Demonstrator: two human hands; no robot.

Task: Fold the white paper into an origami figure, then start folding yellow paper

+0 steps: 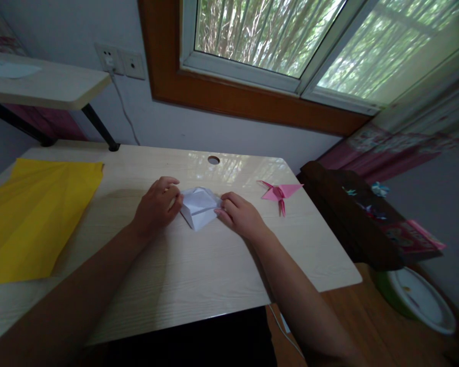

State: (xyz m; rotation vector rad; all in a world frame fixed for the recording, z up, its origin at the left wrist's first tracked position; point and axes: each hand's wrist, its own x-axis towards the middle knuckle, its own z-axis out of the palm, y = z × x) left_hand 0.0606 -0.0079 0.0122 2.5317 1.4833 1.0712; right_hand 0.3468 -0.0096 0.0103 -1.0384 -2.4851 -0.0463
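A small folded sheet of white paper lies at the middle of the desk, its creases and raised flaps showing. My left hand grips its left edge between thumb and fingers. On the opposite side, my right hand pinches the right edge, the fingertips pressed together on it. To the right of my right hand, apart from it, rests a pink folded-paper bird with pointed ends.
A large yellow sheet covers the left part of the pale wooden desk. A raised shelf on black legs stands at the back left. Beyond the desk's right edge are a dark wooden cabinet and a round bin.
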